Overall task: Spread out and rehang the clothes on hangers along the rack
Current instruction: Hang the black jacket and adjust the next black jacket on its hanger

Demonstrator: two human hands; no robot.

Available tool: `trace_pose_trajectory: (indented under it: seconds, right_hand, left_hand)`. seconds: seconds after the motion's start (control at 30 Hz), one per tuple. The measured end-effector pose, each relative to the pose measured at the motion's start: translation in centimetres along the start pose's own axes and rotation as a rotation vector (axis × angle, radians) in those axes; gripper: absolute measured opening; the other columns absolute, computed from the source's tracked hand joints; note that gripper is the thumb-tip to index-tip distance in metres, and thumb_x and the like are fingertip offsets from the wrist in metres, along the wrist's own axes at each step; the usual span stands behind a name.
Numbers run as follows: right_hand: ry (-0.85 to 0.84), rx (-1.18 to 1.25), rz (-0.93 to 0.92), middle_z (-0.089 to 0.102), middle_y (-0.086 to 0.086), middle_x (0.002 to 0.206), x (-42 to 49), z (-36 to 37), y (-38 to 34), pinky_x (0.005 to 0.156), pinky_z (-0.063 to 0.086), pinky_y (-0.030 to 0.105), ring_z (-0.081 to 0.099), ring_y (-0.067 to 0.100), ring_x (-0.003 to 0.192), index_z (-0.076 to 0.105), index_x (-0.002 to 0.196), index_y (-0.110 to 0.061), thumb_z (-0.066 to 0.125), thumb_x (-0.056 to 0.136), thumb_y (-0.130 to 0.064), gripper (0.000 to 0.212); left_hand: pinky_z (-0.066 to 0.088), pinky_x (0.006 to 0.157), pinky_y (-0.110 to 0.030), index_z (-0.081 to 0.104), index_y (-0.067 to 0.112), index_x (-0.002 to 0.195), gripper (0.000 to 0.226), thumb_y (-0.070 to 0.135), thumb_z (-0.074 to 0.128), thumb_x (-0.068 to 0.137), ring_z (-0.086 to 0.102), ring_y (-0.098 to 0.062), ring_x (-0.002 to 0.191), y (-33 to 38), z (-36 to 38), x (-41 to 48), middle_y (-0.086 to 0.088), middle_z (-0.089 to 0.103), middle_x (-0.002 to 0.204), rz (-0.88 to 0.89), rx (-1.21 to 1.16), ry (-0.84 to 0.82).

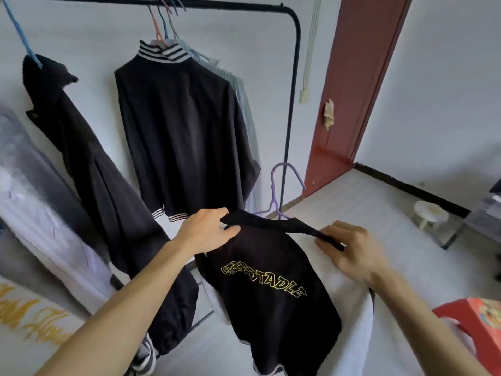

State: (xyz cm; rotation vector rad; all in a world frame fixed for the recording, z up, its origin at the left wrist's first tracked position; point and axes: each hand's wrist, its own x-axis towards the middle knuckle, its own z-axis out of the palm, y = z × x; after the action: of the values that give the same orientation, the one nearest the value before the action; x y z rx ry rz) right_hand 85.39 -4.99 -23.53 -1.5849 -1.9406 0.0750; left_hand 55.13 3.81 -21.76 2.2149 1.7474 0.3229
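The black jersey top with yellow outlined lettering (271, 289) hangs in front of us on a lilac plastic hanger (282, 185), below the black metal rack (294, 50). Our left hand (206, 233) and right hand (349, 251) each pinch a shoulder at the neckline, arms outstretched. We judge we are seating it on the hanger; next, lift the hook onto the rail.

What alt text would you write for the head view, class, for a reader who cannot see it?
Both hands, left and right, hold a black jacket with yellow lettering by its collar, a purple hanger poking out. Behind, dark clothes hang on a black rack.
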Motion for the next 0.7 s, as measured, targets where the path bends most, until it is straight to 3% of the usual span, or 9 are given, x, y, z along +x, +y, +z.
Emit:
trace_pose_trajectory:
  seconds: [0.07, 0.13, 0.27, 0.37, 0.43, 0.5, 0.57, 0.63, 0.7]
  right_hand:
    - [0.068, -0.011, 0.113, 0.058, -0.013, 0.078, -0.8, 0.9, 2.9, 0.060, 0.048, 0.030, 0.059, 0.014, 0.072, 0.073, 0.092, -0.024, 0.069, 0.086, -0.019, 0.009]
    - [0.143, 0.024, 0.236, 0.064, -0.005, 0.086, -1.4, 2.0, 5.6, 0.072, 0.052, 0.034, 0.063, 0.021, 0.083, 0.075, 0.094, -0.019, 0.069, 0.086, -0.013, 0.012]
    - [0.232, 0.085, 0.533, 0.066, 0.004, 0.102, -3.2, 4.0, 10.9, 0.094, 0.043, 0.036, 0.057, 0.029, 0.104, 0.077, 0.097, -0.019, 0.066, 0.085, -0.017, 0.016]
    - [0.267, 0.191, 0.796, 0.062, 0.004, 0.107, -4.5, 4.8, 13.4, 0.103, 0.036, 0.037, 0.048, 0.028, 0.114, 0.070, 0.100, -0.015, 0.070, 0.084, -0.019, 0.016]
    - [0.222, 0.317, 0.931, 0.066, 0.000, 0.102, -5.7, 5.2, 14.2, 0.094, 0.043, 0.038, 0.055, 0.024, 0.109, 0.064, 0.098, -0.015, 0.067, 0.085, -0.030, 0.021]
    - [0.029, 0.458, 1.013, 0.069, -0.005, 0.094, -7.0, 5.6, 13.3, 0.081, 0.049, 0.036, 0.065, 0.017, 0.093, 0.062, 0.090, -0.021, 0.060, 0.081, -0.057, 0.037]
    - [-0.184, 0.584, 1.008, 0.069, -0.007, 0.084, -8.2, 5.7, 11.5, 0.079, 0.054, 0.036, 0.067, 0.013, 0.082, 0.062, 0.087, -0.020, 0.051, 0.078, -0.073, 0.054]
    - [-0.300, 0.698, 0.993, 0.070, 0.001, 0.083, -8.5, 5.8, 10.2, 0.075, 0.052, 0.032, 0.067, 0.014, 0.078, 0.063, 0.087, -0.014, 0.050, 0.088, -0.065, 0.052]
    - [-0.248, 0.768, 0.976, 0.072, 0.010, 0.089, -7.9, 5.9, 9.4, 0.069, 0.050, 0.030, 0.067, 0.017, 0.078, 0.065, 0.090, -0.010, 0.052, 0.093, -0.055, 0.047]
  left_hand:
    - [0.048, 0.071, -0.032, 0.062, 0.027, 0.081, 0.029, 0.056, 0.064, 0.080, 0.063, -0.017, 0.078, 1.3, 2.1, 0.1, 0.010, 0.065, 0.075, -0.036, -0.225, -0.068]
    - [0.046, 0.066, -0.029, 0.059, 0.023, 0.073, 0.031, 0.052, 0.068, 0.077, 0.059, -0.014, 0.066, 2.7, 4.7, 0.2, 0.010, 0.060, 0.064, -0.040, -0.352, -0.095]
    - [0.054, 0.077, -0.032, 0.070, 0.026, 0.090, 0.056, 0.075, 0.053, 0.071, 0.068, -0.010, 0.081, 6.1, 11.1, 0.4, 0.009, 0.072, 0.082, -0.082, -0.331, -0.231]
    - [0.052, 0.080, -0.037, 0.071, 0.023, 0.090, 0.070, 0.082, 0.044, 0.065, 0.068, -0.015, 0.085, 8.3, 15.1, 0.6, 0.004, 0.073, 0.083, -0.136, -0.356, -0.286]
    - [0.052, 0.087, -0.035, 0.071, 0.026, 0.104, 0.073, 0.081, 0.043, 0.066, 0.067, -0.016, 0.097, 10.2, 17.4, 0.6, 0.005, 0.074, 0.097, -0.173, -0.390, -0.304]
    - [0.049, 0.088, -0.033, 0.069, 0.026, 0.114, 0.069, 0.075, 0.046, 0.072, 0.065, -0.020, 0.106, 12.0, 19.2, 0.2, 0.002, 0.072, 0.108, -0.189, -0.401, -0.318]
    - [0.049, 0.084, -0.033, 0.068, 0.027, 0.108, 0.050, 0.064, 0.052, 0.079, 0.064, -0.020, 0.103, 13.7, 20.5, -0.2, 0.003, 0.072, 0.104, -0.193, -0.420, -0.306]
    - [0.050, 0.074, -0.033, 0.064, 0.027, 0.093, 0.031, 0.055, 0.058, 0.082, 0.065, -0.018, 0.090, 15.2, 21.7, -0.4, 0.007, 0.070, 0.089, -0.153, -0.445, -0.294]
    - [0.043, 0.060, -0.027, 0.053, 0.028, 0.086, 0.022, 0.050, 0.060, 0.085, 0.060, -0.016, 0.076, 16.3, 22.3, -0.7, 0.010, 0.062, 0.077, -0.114, -0.434, -0.303]
